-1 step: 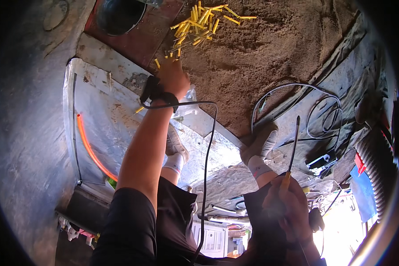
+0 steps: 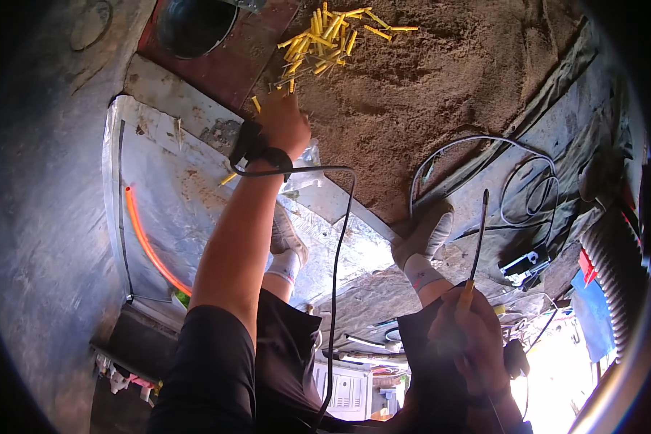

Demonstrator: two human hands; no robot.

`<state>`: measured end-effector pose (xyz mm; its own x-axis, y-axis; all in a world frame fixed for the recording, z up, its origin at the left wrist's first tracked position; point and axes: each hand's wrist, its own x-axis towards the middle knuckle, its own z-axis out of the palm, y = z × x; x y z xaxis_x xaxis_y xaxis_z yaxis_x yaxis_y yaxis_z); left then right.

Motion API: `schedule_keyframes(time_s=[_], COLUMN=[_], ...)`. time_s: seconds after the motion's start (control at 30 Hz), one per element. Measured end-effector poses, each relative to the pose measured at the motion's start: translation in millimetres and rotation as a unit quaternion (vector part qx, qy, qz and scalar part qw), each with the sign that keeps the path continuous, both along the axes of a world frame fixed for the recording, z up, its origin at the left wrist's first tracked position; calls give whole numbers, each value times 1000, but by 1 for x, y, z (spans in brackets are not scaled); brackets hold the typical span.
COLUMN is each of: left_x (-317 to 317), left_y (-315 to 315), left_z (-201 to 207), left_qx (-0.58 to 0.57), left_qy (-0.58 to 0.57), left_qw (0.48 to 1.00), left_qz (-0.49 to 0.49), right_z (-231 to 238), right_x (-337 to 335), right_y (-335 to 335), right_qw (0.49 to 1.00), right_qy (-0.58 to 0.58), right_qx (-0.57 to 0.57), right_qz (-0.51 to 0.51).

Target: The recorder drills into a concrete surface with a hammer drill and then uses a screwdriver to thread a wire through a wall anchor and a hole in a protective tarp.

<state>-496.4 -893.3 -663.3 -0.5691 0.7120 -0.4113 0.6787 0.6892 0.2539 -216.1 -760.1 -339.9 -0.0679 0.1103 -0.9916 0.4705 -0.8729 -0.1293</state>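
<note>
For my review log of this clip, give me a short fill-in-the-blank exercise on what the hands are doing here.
1. The left hand reaches to a pile of small ____-coloured sticks on the sandy ground.
2. The right hand holds a long thin tool with its tip pointing ____ from the person.
3. A black ____ runs from the left wrist down past the knee.

Missing words: yellow; away; cable

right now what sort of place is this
Probably an outdoor work spot on bare ground. Sandy brown dirt is strewn with short yellow tubes, a worn silver tarp is spread over it, and loose grey cables lie coiled nearby.
</note>
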Motion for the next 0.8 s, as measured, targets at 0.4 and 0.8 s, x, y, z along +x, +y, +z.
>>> schedule_keyframes(time_s=[0.4, 0.8], left_x=[-5, -10], left_y=[52, 42], left_z=[3, -16], left_qx=[12, 57], left_qy=[-7, -123], left_qw=[1000, 990], left_qz=[-27, -28], right_z=[0, 0], right_x=[6, 3], right_y=[4, 4], right_qw=[1000, 1000], right_qy=[7, -5], right_qx=[5, -1], right_qz=[-1, -8])
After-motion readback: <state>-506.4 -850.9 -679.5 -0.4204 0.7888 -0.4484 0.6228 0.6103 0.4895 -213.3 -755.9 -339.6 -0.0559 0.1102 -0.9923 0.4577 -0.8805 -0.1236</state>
